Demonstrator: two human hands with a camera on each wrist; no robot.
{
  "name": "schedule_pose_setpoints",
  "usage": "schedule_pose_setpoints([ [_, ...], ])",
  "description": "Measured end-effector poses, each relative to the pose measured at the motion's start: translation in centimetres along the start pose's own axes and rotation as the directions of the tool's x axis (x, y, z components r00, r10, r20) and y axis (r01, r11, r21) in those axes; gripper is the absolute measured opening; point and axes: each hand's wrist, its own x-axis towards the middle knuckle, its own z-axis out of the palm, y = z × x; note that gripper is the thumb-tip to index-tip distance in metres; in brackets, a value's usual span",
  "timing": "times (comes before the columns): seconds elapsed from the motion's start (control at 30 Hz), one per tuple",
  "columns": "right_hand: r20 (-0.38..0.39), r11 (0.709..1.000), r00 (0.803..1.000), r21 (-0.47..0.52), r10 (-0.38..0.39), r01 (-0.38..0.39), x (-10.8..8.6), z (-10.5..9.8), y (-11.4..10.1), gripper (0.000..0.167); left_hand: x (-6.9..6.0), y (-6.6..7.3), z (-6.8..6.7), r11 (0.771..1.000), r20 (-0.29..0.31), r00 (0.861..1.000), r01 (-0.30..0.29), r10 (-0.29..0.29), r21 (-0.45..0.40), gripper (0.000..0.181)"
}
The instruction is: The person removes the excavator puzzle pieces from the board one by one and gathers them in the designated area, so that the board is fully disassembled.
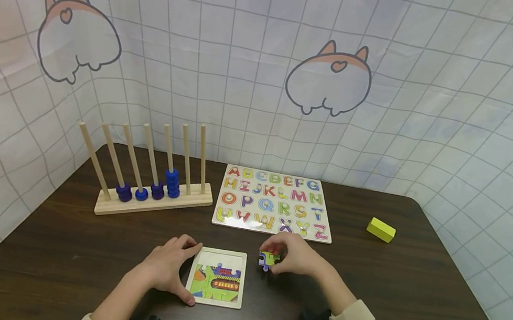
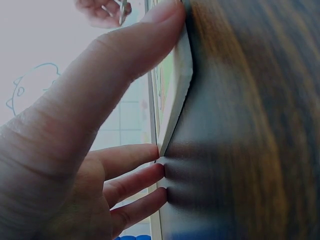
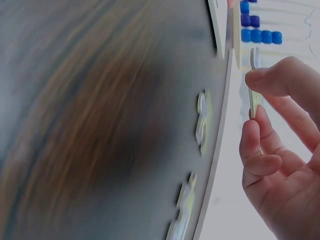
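My left hand (image 1: pixel 168 269) rests at the left side of a small wooden puzzle board (image 1: pixel 216 304). Its thumb touches the lower left corner, and the index fingertip meets the upper left corner; in the left wrist view the fingers (image 2: pixel 132 157) look fairly straight. Pieces with a colourful vehicle picture fill the lower part of the board, while a pale strip shows along its top. Just right of the board, my right hand (image 1: pixel 295 254) pinches a green and purple jigsaw piece (image 1: pixel 268 259) between thumb and fingers. Seen edge-on in the right wrist view, that piece is off the table.
Loose jigsaw pieces (image 3: pixel 202 123) lie on the dark table (image 1: pixel 411 304) below the right hand. Behind stand a wooden peg rack (image 1: pixel 156 205) with blue and purple beads, and an alphabet board (image 1: pixel 272 229). A yellow block (image 1: pixel 380 229) lies at the right.
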Motion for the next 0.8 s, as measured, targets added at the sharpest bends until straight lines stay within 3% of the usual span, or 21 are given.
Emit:
schedule_pose_setpoints([
  [0.4, -0.037, 0.998, 0.999, 0.05, 0.031, -0.029, -2.7, -1.9, 1.5, 0.032, -0.1, -0.1, 0.1, 1.0, -0.016, 1.0, -0.02, 0.019, -0.022, 0.109],
  [0.8, -0.084, 0.995, 0.992, -0.001, 0.099, -0.1, -5.5, -3.8, 3.4, 0.032, -0.1, -0.1, 0.1, 1.0, -0.017, 1.0, -0.018, 0.018, -0.008, 0.109],
])
